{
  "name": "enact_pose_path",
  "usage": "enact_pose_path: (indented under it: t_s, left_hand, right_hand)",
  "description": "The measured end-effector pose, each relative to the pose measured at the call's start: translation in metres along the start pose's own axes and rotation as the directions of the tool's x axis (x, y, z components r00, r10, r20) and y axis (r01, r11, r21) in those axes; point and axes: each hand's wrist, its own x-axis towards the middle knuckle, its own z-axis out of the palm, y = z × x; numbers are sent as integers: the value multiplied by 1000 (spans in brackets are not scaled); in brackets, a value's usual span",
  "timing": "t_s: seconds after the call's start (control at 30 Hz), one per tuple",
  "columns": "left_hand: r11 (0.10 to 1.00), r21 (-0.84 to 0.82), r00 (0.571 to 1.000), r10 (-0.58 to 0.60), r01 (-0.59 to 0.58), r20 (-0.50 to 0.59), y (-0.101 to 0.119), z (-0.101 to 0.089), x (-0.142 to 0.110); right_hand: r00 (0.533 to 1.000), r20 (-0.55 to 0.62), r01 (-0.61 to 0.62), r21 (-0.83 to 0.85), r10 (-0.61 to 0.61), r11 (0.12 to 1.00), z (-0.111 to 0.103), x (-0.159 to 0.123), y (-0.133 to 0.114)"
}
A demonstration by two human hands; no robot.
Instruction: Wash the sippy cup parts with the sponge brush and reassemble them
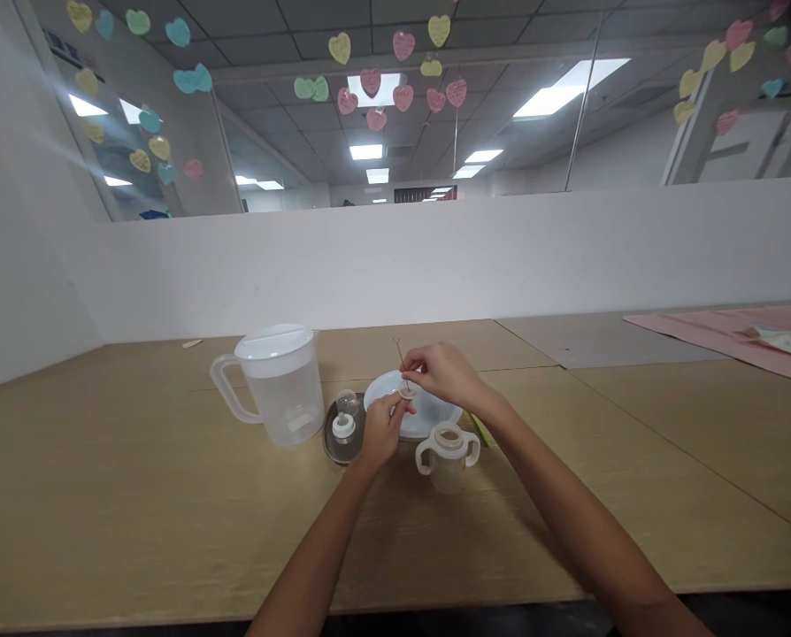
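Note:
My left hand (380, 428) pinches a small clear round piece (407, 390) over a white bowl (435, 414). My right hand (441, 372) is closed on a thin wire brush (399, 352) whose looped end sticks up; its lower end meets the small piece. In front of my hands stands a clear two-handled cup (448, 453). A dark metal tray (334, 439) to the left carries a white bottle ring (343, 425) and a clear cap (347, 402).
A clear plastic jug (280, 385) with a white lid stands left of the tray. A white partition wall (435, 257) runs behind the wooden table (136, 495). A pink cloth (733, 336) lies far right. A green item (480, 431) peeks from under my right wrist.

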Motion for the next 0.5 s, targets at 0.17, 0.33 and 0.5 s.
enact_pose_path:
  t_s: [0.17, 0.33, 0.5]
  left_hand:
    - [999, -33, 999, -16, 15, -34, -2, -2, 1]
    - [997, -76, 998, -17, 12, -67, -8, -10, 5]
    - [995, -102, 999, 10, -14, -44, -10, -13, 5]
  right_hand:
    - [999, 33, -26, -43, 28, 999, 3, 0, 4]
    - [1000, 10, 22, -83, -21, 996, 10, 2, 11]
    - [998, 53, -24, -35, 26, 999, 19, 4, 16]
